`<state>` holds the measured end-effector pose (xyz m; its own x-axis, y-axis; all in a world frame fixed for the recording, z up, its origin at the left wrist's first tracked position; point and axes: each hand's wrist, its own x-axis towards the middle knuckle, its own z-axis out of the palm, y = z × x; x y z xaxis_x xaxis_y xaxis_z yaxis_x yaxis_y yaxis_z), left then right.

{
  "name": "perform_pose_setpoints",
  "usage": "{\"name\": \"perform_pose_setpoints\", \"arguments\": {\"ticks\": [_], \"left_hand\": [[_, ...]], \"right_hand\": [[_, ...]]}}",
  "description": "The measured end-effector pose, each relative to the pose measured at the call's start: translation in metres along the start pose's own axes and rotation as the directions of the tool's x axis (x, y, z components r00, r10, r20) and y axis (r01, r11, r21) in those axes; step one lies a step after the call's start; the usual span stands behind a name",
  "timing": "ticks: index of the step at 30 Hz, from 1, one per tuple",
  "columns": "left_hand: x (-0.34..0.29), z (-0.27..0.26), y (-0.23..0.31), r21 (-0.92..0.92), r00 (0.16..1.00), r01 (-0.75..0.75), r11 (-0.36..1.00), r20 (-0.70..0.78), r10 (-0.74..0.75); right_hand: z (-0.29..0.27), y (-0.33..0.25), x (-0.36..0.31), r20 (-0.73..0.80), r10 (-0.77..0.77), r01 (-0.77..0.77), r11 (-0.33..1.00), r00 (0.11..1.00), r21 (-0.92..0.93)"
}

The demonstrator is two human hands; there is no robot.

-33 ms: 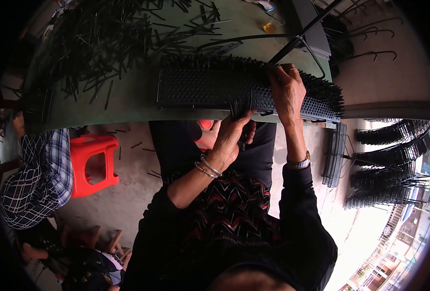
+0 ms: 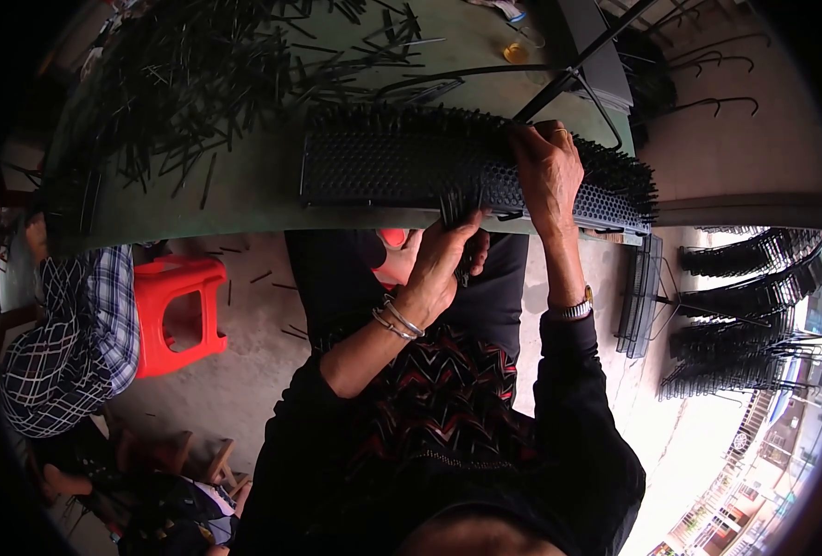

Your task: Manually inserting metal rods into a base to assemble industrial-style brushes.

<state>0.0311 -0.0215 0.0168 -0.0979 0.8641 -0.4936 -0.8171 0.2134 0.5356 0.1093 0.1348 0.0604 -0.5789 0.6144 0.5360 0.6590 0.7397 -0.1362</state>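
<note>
A long black perforated rack (image 2: 374, 170) lies along the near edge of the green table, its rows of holes facing me. Short black spikes (image 2: 411, 119) stand close together along its far side. My left hand (image 2: 443, 255) is closed around a bundle of thin black strips (image 2: 460, 204), held up against the rack's near edge. At the rack's right half, my right hand (image 2: 552, 171) reaches over the holes, with its fingers pinched together among the spikes. Whatever those fingertips hold is hidden behind the hand.
Loose black strips (image 2: 207, 83) cover the far left of the green table (image 2: 253, 211). A black metal stand (image 2: 559, 88) rises behind the rack. Left of me are a red stool (image 2: 181, 315) and a person in checked clothes (image 2: 68, 343). Black racks (image 2: 745, 278) hang at right.
</note>
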Motion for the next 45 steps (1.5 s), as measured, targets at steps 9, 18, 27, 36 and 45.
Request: {"name": "perform_pose_setpoints", "arguments": {"ticks": [9, 18, 27, 36, 45], "left_hand": [[-0.013, 0.009, 0.008, 0.048, 0.999, -0.034, 0.998, -0.035, 0.036], [-0.018, 0.009, 0.016, 0.251, 0.99, 0.014, 0.968, 0.134, -0.049], [-0.002, -0.004, 0.013, 0.096, 0.998, -0.046, 0.994, 0.037, 0.043], [0.009, -0.007, -0.005, -0.041, 0.998, 0.043, 0.998, 0.041, -0.041], [0.006, -0.007, -0.006, -0.17, 0.999, 0.042, 0.985, 0.028, -0.038]], "right_hand": [[-0.026, -0.012, -0.023, 0.362, 0.185, -0.35, 0.811, 0.914, 0.468], [-0.039, 0.009, -0.034, 0.587, -0.043, -0.504, 0.462, 0.809, 0.729], [-0.053, -0.007, -0.019, 0.355, 0.328, -0.481, 0.521, 0.876, 0.705], [-0.008, -0.013, -0.008, -0.089, 0.349, -0.29, 0.876, 0.933, 0.386], [-0.014, -0.016, -0.006, -0.033, 0.244, -0.22, 0.919, 0.969, 0.328]]}}
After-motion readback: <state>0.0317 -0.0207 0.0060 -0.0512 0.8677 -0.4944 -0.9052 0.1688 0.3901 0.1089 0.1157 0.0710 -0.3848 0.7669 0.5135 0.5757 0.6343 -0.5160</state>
